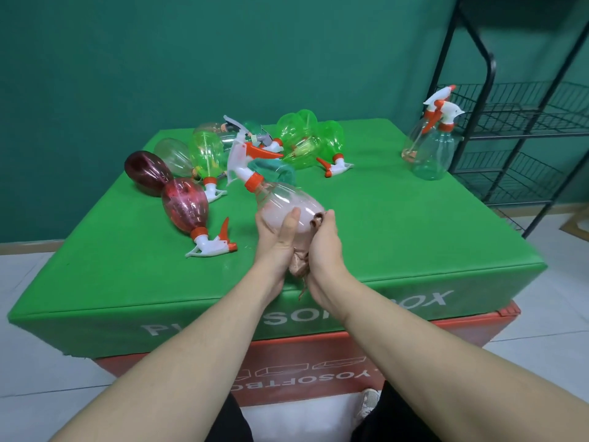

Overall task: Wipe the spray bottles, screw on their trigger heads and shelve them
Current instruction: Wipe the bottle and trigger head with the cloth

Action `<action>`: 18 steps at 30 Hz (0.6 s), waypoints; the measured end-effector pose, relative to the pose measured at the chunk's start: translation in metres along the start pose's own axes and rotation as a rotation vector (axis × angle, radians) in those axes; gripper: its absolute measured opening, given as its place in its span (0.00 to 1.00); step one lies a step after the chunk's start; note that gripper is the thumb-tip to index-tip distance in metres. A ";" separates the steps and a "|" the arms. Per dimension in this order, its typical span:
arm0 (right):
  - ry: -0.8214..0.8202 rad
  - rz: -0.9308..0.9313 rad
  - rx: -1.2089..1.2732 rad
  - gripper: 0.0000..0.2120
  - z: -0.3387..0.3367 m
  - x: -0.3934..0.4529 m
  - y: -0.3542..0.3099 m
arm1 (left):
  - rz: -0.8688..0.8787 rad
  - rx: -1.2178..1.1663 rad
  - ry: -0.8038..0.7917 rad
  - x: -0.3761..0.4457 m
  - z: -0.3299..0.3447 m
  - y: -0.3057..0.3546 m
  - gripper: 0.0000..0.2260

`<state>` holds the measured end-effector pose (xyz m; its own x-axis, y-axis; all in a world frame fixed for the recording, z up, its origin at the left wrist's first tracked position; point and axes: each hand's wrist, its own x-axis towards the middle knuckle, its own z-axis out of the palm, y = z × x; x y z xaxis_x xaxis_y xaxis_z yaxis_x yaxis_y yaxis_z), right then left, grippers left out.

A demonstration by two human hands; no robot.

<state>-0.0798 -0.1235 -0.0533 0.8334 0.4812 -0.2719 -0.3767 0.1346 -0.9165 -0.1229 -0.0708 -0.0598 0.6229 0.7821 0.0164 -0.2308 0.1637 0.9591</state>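
My left hand [278,240] grips the base of a clear spray bottle [287,199], tilted up and away, with its white and orange trigger head [243,161] screwed on. My right hand [325,247] holds a pinkish-brown cloth [299,264] bunched against the bottle's lower right side. Two dark red bottles [183,205] lie on the left of the green box [382,218]. Several green and clear bottles [299,138] lie in a heap at the back. Two clear bottles [430,151] with trigger heads stand upright at the box's right rear corner.
A black wire shelf rack [516,122] stands right of the box against the green wall. A teal cloth [271,167] lies behind the held bottle. The green box sits on a red box [414,339]. White tiled floor surrounds them.
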 end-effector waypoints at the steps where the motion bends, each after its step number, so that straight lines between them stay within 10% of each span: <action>1: 0.011 0.003 -0.019 0.29 -0.005 0.000 -0.004 | 0.032 0.048 -0.005 0.002 0.002 0.001 0.41; 18: 0.005 -0.086 0.000 0.20 -0.074 0.029 -0.057 | 0.160 0.363 -0.161 0.011 0.062 0.005 0.31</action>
<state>-0.0044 -0.1813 -0.0308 0.8647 0.4634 -0.1939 -0.3037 0.1749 -0.9366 -0.0711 -0.0980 -0.0371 0.7159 0.6719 0.1899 -0.0743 -0.1970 0.9776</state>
